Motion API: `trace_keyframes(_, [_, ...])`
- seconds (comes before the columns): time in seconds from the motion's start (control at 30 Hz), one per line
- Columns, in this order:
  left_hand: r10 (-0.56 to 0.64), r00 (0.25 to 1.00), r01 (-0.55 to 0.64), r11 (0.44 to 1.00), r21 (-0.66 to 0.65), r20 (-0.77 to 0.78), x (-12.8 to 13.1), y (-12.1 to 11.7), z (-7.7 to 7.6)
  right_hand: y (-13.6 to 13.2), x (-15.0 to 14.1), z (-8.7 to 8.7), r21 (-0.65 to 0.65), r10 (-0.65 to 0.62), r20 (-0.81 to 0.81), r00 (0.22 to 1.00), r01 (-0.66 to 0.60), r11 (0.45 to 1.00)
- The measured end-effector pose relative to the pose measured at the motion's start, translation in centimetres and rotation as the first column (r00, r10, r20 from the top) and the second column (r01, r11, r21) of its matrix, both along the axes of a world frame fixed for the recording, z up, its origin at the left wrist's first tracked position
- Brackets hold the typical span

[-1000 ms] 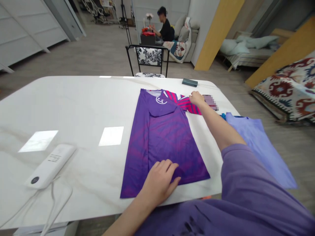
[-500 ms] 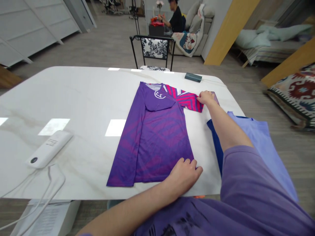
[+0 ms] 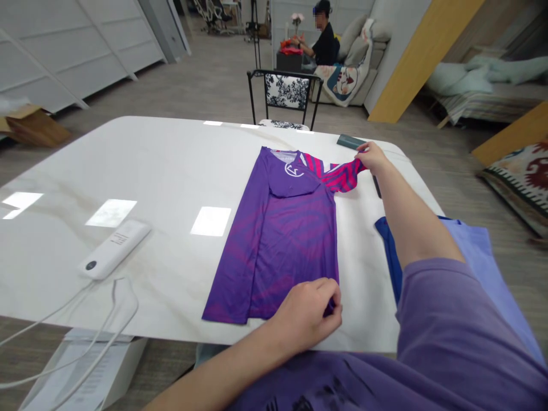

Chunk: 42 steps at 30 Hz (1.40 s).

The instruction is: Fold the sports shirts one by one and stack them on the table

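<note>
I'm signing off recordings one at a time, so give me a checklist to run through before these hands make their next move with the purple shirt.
1. Right hand holds the end of the striped sleeve: ok.
2. Striped sleeve lies flat: not ok; its end is gathered in the fingers.
3. Left hand has the lower corner of the purple shirt: ok; fingers curl around cloth there.
4. Purple shirt clear of the dark blue cloth: ok; bare table shows between.
5. White device clear of the purple shirt: ok.
6. Underside of the purple shirt smooth: cannot tell; hidden.
</note>
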State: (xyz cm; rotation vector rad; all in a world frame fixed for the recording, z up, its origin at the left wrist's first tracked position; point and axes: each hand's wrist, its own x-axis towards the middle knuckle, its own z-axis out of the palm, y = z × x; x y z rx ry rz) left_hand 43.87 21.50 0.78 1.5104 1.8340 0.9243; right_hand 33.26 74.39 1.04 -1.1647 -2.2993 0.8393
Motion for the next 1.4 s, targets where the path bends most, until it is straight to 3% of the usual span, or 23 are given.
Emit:
trace_keyframes(0.1, [0.103, 0.980, -0.110, 0.993, 0.033, 0.169, -1.8, -3.2, 1.0, -1.8, -4.5, 2.8, -0.133, 0.007, -0.047, 0.999, -0.013, 0.991])
trace_keyframes(0.2, [0.145, 0.957, -0.156, 0.987, 0.026, 0.251, -3.6, -6.3, 1.4, -4.7, -10.2, 5.2, -0.114, 0.100, -0.038, 0.994, -0.104, 0.988])
trace_keyframes(0.3, [0.176, 0.940, -0.188, 0.982, 0.010, 0.293, -5.1, -8.8, 0.7, -9.2, -16.4, 6.4, -0.044, 0.236, 0.044, 0.971, -0.234, 0.971])
trace_keyframes(0.4, [0.213, 0.923, -0.218, 0.976, -0.023, 0.321, -6.0, -10.5, -0.8, -14.9, -22.2, 5.8, -0.008, 0.374, 0.143, 0.916, -0.377, 0.926])
trace_keyframes(0.5, [0.202, 0.930, -0.173, 0.978, -0.118, 0.306, -6.4, -11.8, -2.3, -20.1, -26.2, 3.6, -0.080, 0.516, 0.169, 0.840, -0.510, 0.856])
trace_keyframes(0.63, [0.096, 0.959, -0.029, 0.969, -0.244, 0.267, -7.3, -13.3, -2.7, -22.9, -26.7, 1.3, 0.043, 0.588, 0.238, 0.773, -0.613, 0.789])
trace_keyframes(0.73, [0.116, 0.980, -0.087, 0.980, -0.179, 0.159, -9.8, -13.7, -1.7, -22.7, -22.6, 1.6, 0.086, 0.588, 0.363, 0.722, -0.655, 0.751])
trace_keyframes(0.83, [0.208, 0.975, -0.210, 0.977, -0.023, -0.075, -14.2, -12.6, -0.7, -23.4, -15.1, 2.6, -0.013, 0.559, 0.519, 0.647, -0.647, 0.762])
trace_keyframes(0.9, [0.251, 0.941, -0.245, 0.968, 0.056, -0.227, -17.4, -11.2, -0.6, -25.4, -8.7, 2.7, -0.093, 0.574, 0.583, 0.575, -0.654, 0.750])
trace_keyframes(0.97, [0.244, 0.905, -0.226, 0.970, 0.092, -0.347, -19.9, -9.6, -1.2, -28.5, -1.9, 2.0, -0.131, 0.642, 0.557, 0.527, -0.708, 0.694])
trace_keyframes(1.03, [0.233, 0.864, -0.209, 0.972, 0.105, -0.447, -21.3, -8.5, -2.6, -32.2, 4.6, 0.4, -0.021, 0.684, 0.464, 0.564, -0.764, 0.644])
trace_keyframes(1.13, [0.228, 0.793, -0.216, 0.972, 0.089, -0.564, -21.3, -8.3, -5.6, -37.5, 12.5, -2.8, 0.169, 0.650, 0.377, 0.660, -0.739, 0.652])
trace_keyframes(1.23, [0.190, 0.762, -0.212, 0.976, 0.038, -0.619, -19.9, -9.3, -7.8, -41.1, 17.6, -5.7, 0.211, 0.624, 0.390, 0.677, -0.726, 0.655])
trace_keyframes(1.3, [0.186, 0.747, -0.222, 0.975, 0.024, -0.638, -18.7, -10.4, -8.1, -42.5, 19.9, -6.7, 0.218, 0.629, 0.399, 0.667, -0.735, 0.642])
trace_keyframes(1.4, [0.173, 0.752, -0.202, 0.979, 0.028, -0.636, -16.5, -13.1, -7.0, -43.6, 22.7, -6.4, 0.233, 0.652, 0.374, 0.659, -0.748, 0.622])
